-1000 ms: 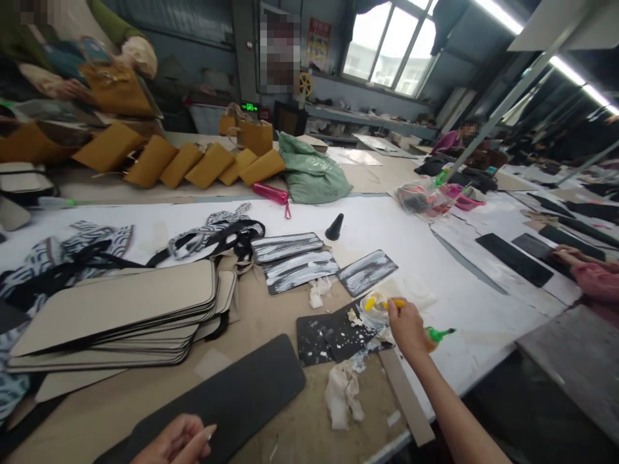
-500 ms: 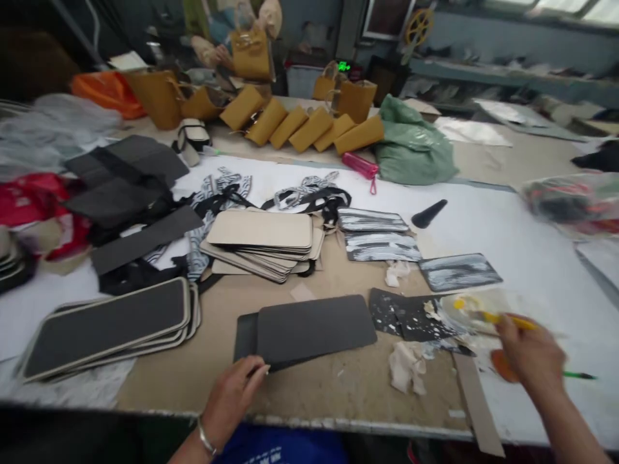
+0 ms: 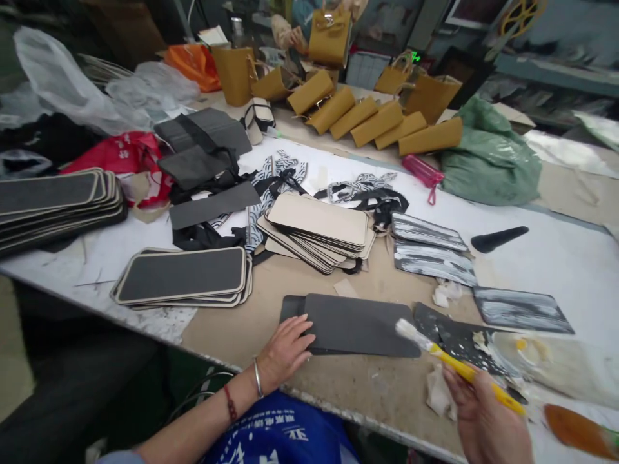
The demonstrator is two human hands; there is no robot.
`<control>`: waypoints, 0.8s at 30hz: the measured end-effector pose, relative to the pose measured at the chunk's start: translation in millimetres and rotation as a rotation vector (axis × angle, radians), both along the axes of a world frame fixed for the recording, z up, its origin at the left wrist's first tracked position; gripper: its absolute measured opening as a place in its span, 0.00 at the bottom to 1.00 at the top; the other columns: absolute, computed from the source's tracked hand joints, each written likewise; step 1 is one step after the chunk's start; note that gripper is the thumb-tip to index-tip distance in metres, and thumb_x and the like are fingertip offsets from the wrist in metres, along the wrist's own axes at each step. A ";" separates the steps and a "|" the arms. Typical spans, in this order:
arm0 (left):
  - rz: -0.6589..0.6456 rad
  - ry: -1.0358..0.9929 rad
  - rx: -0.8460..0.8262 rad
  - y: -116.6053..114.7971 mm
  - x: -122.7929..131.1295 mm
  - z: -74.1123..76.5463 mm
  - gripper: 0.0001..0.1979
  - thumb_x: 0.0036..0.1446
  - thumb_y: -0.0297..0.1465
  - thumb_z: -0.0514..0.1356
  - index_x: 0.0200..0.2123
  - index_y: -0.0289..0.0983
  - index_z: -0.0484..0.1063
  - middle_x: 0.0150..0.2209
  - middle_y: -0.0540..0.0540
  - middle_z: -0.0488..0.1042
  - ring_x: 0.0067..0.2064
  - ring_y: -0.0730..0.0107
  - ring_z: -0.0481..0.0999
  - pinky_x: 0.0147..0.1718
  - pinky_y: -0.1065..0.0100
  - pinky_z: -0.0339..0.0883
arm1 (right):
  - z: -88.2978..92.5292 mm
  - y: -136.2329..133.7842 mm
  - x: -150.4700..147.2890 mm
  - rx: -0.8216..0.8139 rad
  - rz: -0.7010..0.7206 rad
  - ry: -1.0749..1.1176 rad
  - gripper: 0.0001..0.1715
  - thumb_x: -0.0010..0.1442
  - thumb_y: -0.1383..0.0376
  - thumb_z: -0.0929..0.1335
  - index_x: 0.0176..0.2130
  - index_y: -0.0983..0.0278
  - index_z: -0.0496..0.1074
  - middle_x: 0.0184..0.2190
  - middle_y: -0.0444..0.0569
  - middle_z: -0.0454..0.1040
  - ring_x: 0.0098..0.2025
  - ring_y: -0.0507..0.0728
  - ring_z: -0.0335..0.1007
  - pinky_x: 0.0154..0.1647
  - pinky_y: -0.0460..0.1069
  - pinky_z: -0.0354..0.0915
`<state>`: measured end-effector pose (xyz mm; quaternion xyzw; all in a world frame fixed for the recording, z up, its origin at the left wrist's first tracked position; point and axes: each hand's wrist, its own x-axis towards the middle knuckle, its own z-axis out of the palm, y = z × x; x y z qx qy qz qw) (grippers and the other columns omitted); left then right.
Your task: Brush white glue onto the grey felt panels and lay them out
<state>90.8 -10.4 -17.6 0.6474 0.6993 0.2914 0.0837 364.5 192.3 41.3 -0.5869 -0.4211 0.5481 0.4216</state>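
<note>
My left hand (image 3: 287,348) lies flat with fingers spread on the left end of a dark grey panel (image 3: 358,325) at the table's near edge. My right hand (image 3: 483,415) grips a yellow-handled brush (image 3: 454,364). Its white, glue-laden bristles hang over the panel's right end. To the right of the brush lies a clear glue dish (image 3: 532,351) on black scrap splattered with white.
Stacked beige-backed panels (image 3: 319,229) and dark panels with pale rims (image 3: 184,280) lie behind. Glue-streaked panels (image 3: 430,248) sit at right. Tan bags (image 3: 377,119), a green sack (image 3: 488,158) and a pink bottle (image 3: 423,171) stand farther back. Another person's hands hold a tan bag (image 3: 329,35).
The view swung left and down. My right hand lifted the brush from the glue dish and brought it over the grey panel. My left hand settled flat on the panel.
</note>
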 end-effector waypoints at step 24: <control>-0.101 -0.063 0.061 8.5 -13.9 -26.4 0.11 0.54 0.24 0.55 0.41 0.38 0.71 0.44 0.42 0.73 0.48 0.61 0.70 0.42 0.59 0.70 | -31.8 -22.8 -109.2 -0.060 0.021 0.061 0.27 0.39 0.51 0.75 0.32 0.69 0.70 0.24 0.46 0.75 0.26 0.54 0.74 0.29 0.46 0.73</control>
